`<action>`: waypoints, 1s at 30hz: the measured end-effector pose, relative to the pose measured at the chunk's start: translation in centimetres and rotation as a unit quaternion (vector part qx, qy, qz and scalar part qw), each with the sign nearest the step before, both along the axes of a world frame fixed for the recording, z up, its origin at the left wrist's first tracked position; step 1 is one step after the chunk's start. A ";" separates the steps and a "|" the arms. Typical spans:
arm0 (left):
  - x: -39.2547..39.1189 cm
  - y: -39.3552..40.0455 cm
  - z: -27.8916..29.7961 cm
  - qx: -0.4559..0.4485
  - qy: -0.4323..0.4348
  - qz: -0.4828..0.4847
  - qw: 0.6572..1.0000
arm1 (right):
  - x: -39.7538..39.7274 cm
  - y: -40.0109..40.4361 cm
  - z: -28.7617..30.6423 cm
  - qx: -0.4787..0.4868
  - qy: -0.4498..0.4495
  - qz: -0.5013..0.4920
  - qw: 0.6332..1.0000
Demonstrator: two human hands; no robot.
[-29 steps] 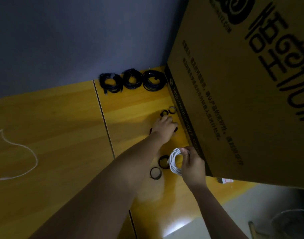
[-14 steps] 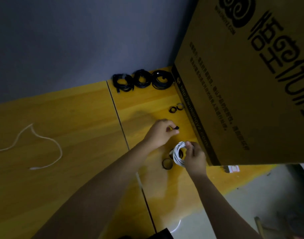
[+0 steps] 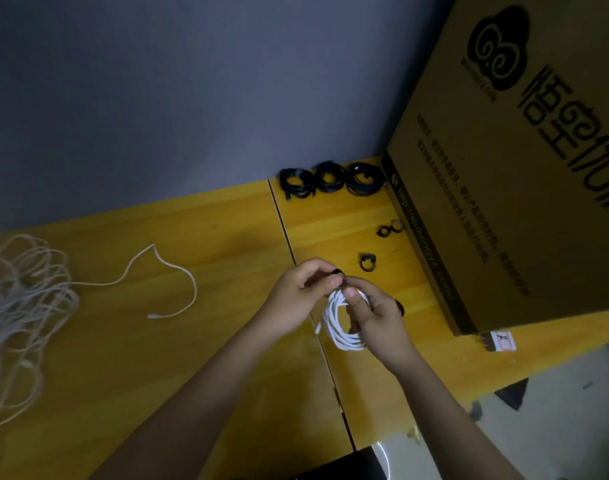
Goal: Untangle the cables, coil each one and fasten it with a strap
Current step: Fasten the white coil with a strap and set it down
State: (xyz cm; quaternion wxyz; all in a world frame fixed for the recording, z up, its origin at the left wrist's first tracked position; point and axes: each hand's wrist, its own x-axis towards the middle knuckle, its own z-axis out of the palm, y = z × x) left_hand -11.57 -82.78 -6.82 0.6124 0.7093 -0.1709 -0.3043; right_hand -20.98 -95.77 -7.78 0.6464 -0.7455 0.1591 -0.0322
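Above the counter [image 3: 192,341], the right hand [image 3: 375,317] gripped the white coil [image 3: 334,323]; the left hand [image 3: 296,296] pinched a black strap [image 3: 336,271].

Item 1: 2 arms are in view, both mine, entering from the bottom edge. My left forearm [image 3: 192,393] is the one farther from the cardboard box [image 3: 504,202]; my right forearm [image 3: 445,403] is the one nearer it. Each is bare along its whole visible length, from frame edge to wrist.

Item 2: my left hand [image 3: 298,296], on the side away from the box, shows 1 thumbnail, short and rounded. My right hand [image 3: 379,318], on the box side, shows 1 thumbnail of the same cut.

Item 3: lighting is dim; finer detail on knuckles and wrists cannot be made out.
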 end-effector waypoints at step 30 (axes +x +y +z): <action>-1.2 2.6 2.8 0.149 -0.335 -0.083 0.927 | -1.8 1.4 4.4 0.039 0.024 -0.072 0.996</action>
